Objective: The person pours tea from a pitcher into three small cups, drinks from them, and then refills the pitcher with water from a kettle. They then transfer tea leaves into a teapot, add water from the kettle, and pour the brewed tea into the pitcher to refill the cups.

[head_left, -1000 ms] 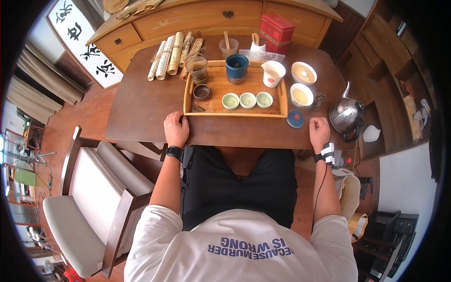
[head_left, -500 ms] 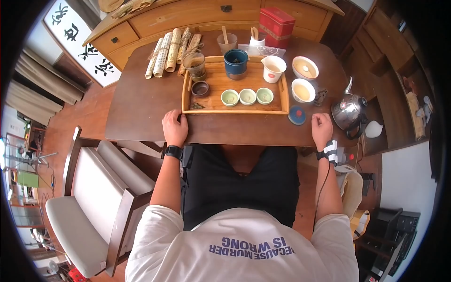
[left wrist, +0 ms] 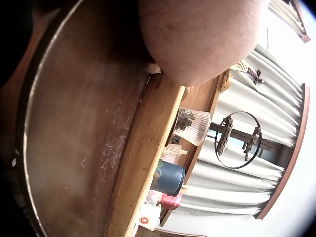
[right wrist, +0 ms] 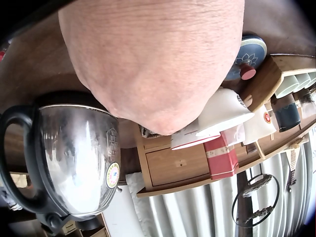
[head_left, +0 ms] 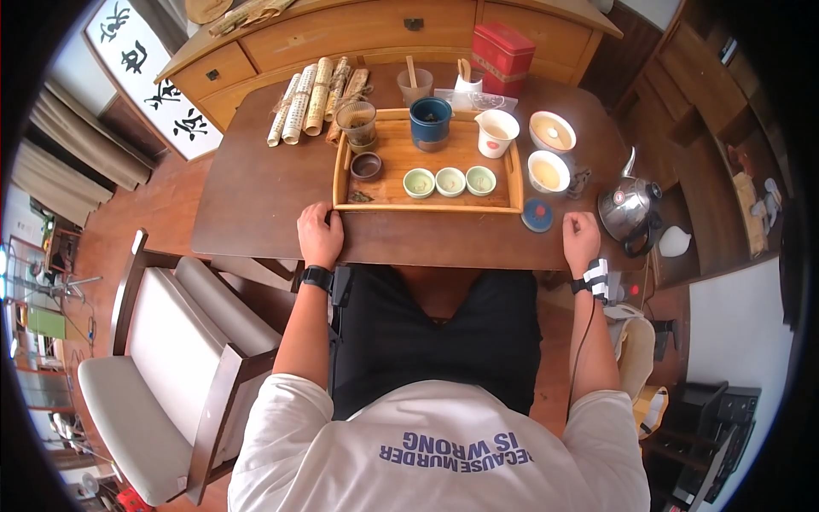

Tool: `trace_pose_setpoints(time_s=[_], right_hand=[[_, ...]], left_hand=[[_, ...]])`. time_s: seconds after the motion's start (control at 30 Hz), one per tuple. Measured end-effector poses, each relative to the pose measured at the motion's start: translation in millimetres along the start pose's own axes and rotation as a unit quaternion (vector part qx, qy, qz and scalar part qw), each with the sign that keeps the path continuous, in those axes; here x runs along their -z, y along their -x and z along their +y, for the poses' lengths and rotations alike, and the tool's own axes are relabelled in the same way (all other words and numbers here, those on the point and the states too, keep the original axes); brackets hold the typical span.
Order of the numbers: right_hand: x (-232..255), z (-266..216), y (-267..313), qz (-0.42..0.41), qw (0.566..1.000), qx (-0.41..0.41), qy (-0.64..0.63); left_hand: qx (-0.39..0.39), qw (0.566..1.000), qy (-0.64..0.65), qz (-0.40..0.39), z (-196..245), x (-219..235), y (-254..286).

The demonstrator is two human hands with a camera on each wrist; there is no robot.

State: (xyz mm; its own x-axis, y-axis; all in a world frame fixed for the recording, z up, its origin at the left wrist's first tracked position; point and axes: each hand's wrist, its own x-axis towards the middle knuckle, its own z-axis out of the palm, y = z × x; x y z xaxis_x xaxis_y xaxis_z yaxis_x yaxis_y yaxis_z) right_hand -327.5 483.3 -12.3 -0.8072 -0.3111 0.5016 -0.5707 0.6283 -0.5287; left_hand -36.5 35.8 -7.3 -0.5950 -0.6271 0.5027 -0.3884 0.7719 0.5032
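My left hand [head_left: 320,235] rests on the brown table at the near left corner of the wooden tray [head_left: 401,207], holding nothing. Loosely curled on the table at the right, my right hand [head_left: 582,241] holds nothing either; it lies between a blue lid [head_left: 537,216] and a steel kettle [head_left: 625,205]. On the tray stand a blue pot [head_left: 429,126], a white pitcher [head_left: 496,136], a ribbed glass [head_left: 357,128] with dark leaves, a small dark cup [head_left: 367,167] and three pale green cups [head_left: 450,182]. In both wrist views the back of the hand hides the fingers.
Two white bowls [head_left: 548,173] of pale liquid stand right of the tray. Behind it are a red tin [head_left: 505,61], a glass [head_left: 415,88] with a wooden stick and a white tool holder [head_left: 467,88]. Several paper scrolls [head_left: 319,98] lie at the back left. A cushioned chair [head_left: 171,333] stands at left.
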Motion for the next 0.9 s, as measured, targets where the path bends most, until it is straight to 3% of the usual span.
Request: trace_pose_setpoints(time_s=[0.9], right_hand=[[-2.0,0.2,-0.1,0.008,1.000,-0.004,-0.010]], left_hand=[[-0.011,1.000,0.012,0.014,-2.4,-1.2,0.1]])
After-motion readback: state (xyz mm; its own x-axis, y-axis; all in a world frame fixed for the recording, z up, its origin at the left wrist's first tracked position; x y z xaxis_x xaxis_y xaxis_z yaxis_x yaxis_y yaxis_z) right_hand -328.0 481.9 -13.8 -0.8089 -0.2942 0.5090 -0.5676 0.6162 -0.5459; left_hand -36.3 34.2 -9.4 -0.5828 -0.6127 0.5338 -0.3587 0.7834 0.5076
